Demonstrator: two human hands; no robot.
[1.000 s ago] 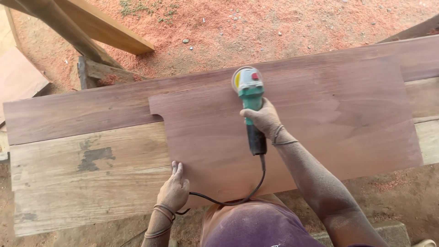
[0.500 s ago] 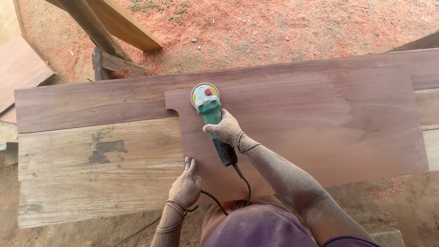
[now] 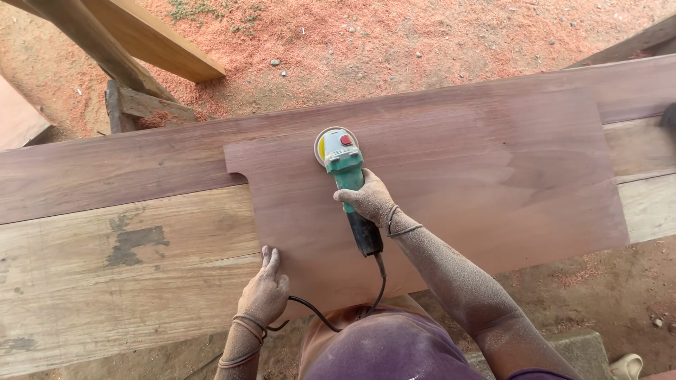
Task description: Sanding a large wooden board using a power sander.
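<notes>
A green angle grinder with a round sanding disc (image 3: 341, 156) rests on a reddish-brown wooden panel (image 3: 493, 183). My right hand (image 3: 368, 199) grips the grinder's body, with the disc near the panel's upper left part. A black cord (image 3: 331, 317) runs from the tool's black handle down past my body. My left hand (image 3: 265, 292) lies flat on the panel's near left corner, fingers together, holding nothing. Both hands and forearms are covered in sawdust.
The panel lies on a pale weathered plank bench (image 3: 105, 267), beside a long dark board (image 3: 105, 172) at the bench's far edge. Beyond it, red sawdust ground (image 3: 394, 49) and slanted timber beams (image 3: 134, 35). A pale sheet (image 3: 17, 116) shows at the far left.
The grinder swept left across the panel's upper part, then came back slightly right. My left hand stayed pressed on the near left corner. The view shifted a little.
</notes>
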